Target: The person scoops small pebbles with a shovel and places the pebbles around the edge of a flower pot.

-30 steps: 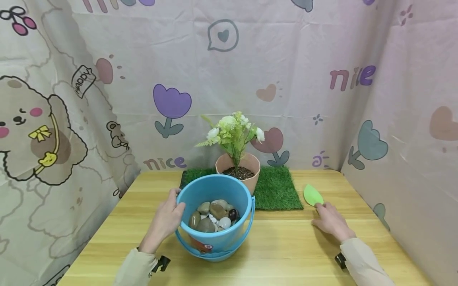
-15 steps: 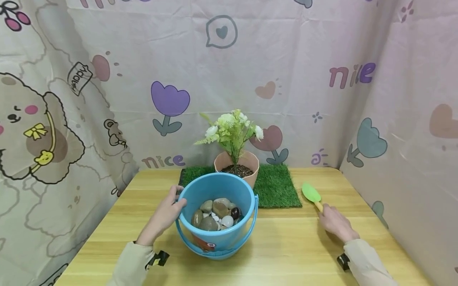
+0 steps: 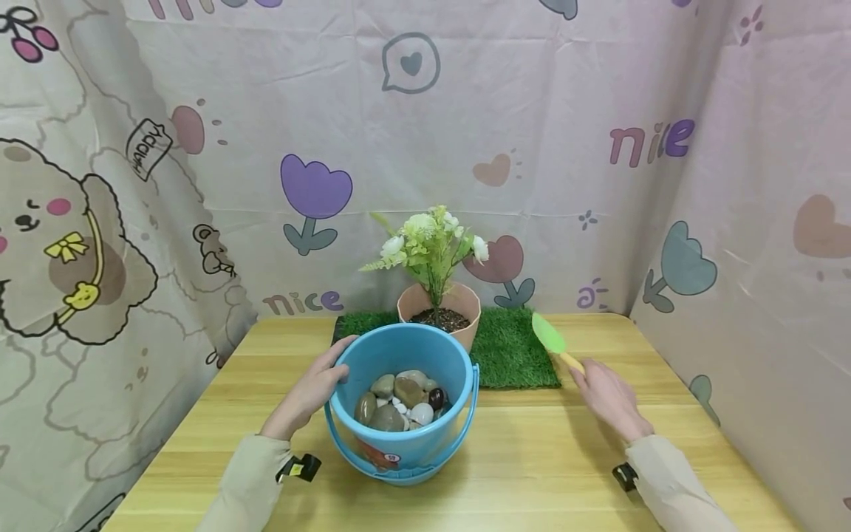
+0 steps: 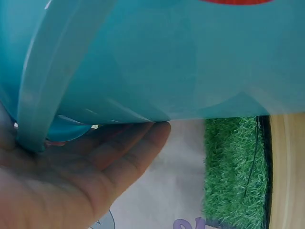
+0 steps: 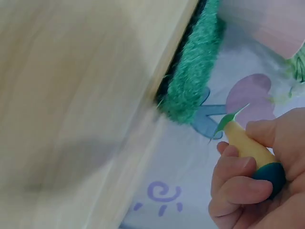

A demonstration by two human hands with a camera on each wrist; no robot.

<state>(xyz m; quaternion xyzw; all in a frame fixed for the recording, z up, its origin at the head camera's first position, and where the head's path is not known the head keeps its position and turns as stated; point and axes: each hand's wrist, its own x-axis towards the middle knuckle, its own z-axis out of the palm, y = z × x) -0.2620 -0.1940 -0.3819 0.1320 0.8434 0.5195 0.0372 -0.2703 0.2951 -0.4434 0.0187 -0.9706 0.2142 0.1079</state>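
A blue bucket [image 3: 405, 443] stands on the table, with several smooth stones [image 3: 388, 419] inside. My left hand [image 3: 309, 395] rests against its left side; the fingers lie nearly straight along the outer wall in the left wrist view, and the thumb is at the rim. Beside the palm runs the bucket's handle [image 4: 52, 62]. My right hand [image 3: 608, 399] grips a small garden trowel [image 3: 548, 334] by its yellow handle, which has a dark teal end [image 5: 271, 179]. The trowel's green blade points up and left, over the right edge of the grass mat in the head view.
Behind the bucket, a pink pot [image 3: 468, 336] holds a plant with white flowers [image 3: 432, 244]. It stands on a green artificial grass mat [image 3: 512, 355] at the back of the wooden table [image 3: 532, 458]. Printed curtains [image 3: 558, 89] enclose the back and sides.
My right hand has picked up the trowel from the table and swung its blade left toward the mat. My left hand has slid slightly farther along the bucket's rim.
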